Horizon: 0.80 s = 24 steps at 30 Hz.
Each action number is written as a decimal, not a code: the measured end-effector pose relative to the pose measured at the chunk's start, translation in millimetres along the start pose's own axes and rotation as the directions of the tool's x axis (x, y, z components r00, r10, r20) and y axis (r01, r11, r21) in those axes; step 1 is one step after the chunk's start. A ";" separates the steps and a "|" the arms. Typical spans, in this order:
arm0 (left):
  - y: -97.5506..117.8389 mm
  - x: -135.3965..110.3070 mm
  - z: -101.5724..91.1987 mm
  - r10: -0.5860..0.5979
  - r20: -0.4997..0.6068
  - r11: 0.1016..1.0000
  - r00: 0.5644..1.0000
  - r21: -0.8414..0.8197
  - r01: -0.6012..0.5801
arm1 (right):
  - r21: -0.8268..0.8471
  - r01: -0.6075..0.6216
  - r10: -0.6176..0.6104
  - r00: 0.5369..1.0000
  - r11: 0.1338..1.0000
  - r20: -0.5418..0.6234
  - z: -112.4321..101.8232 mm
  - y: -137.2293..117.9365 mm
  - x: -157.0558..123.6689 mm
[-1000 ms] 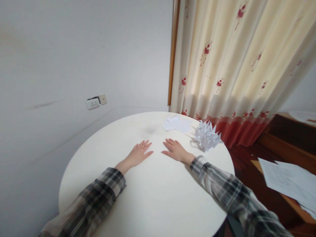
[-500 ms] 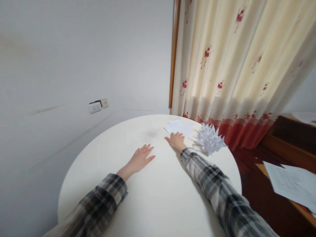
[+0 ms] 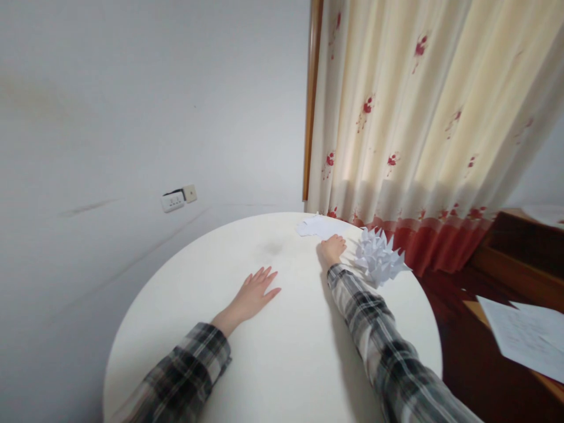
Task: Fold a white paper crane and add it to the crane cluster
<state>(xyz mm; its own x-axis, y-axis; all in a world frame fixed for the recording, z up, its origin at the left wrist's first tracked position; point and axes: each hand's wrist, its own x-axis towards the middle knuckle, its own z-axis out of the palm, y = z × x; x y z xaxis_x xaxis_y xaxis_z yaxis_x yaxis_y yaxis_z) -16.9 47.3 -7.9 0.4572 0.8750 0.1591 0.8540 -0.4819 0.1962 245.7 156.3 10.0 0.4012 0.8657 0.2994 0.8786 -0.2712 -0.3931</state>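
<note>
Behind everything stands a pale wall (image 3: 132, 88), and to its right hangs a cream curtain (image 3: 418, 117) with red flowers and a red hem. Below them a round white table (image 3: 286, 352) fills the middle of the view, with both plaid sleeves stretched over it. At the far right a wooden desk (image 3: 506, 261) carries loose papers (image 3: 529, 335). Near the table's far right edge lies an origami pile (image 3: 379, 258), white and spiky. Just left of it, at the far rim, lie flat white sheets (image 3: 311, 226). The left hand (image 3: 255, 291) lies palm down on the bare tabletop, fingers straight and spread, holding nothing, well apart from the sheets. The right hand (image 3: 331, 249) is reached out further, just beside the origami pile, its fingers bent down at the near edge of the sheets. Whether it pinches a sheet or only touches cannot be told. A small socket (image 3: 178, 198) sits low on the wall.
</note>
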 end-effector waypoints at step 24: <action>-16.5 11.4 7.6 0.127 -0.107 0.991 0.986 0.051 -0.122 | 0.033 0.892 -0.867 0.447 0.451 -0.219 -60.4 11.6 -115.7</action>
<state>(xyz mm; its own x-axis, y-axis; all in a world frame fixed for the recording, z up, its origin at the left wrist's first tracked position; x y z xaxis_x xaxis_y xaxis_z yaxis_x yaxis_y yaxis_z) -23.9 65.5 -16.8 0.5326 0.7970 0.2850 0.8035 -0.5819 0.1258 225.1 27.6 23.3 -0.5260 0.5301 0.6650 0.7458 0.6634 0.0611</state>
